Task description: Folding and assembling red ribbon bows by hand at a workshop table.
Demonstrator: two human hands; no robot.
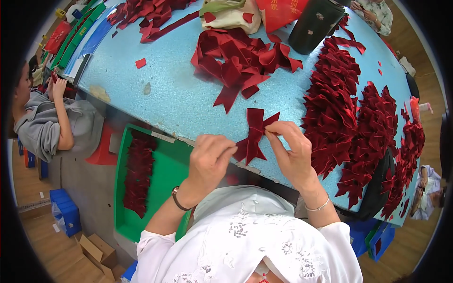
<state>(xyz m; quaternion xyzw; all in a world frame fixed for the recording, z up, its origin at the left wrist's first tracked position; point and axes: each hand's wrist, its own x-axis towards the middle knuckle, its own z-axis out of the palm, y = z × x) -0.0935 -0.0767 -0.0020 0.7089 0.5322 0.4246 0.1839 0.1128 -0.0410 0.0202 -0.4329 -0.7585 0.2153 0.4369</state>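
A dark red velvet ribbon bow [255, 132] is held at the table's near edge, in front of my body. My right hand [292, 148] pinches its right side between thumb and forefinger. My left hand [210, 155] is closed in a pinch at the tip of the bow's lower left tail; the fingers partly cover that contact. Beyond the bow lies a loose heap of red ribbon pieces [231, 59] on the light blue table [165, 89]. Long overlapping rows of red bows [330, 108] run along the table to the right of my right hand.
A green tray [165, 165] at my left holds a row of red bows. A black cup [315, 26] stands beyond the ribbon heap, near a cream cloth bag [233, 16]. A person in grey [56, 120] sits at left. Blue bins [66, 212] and a cardboard box [96, 252] are on the floor.
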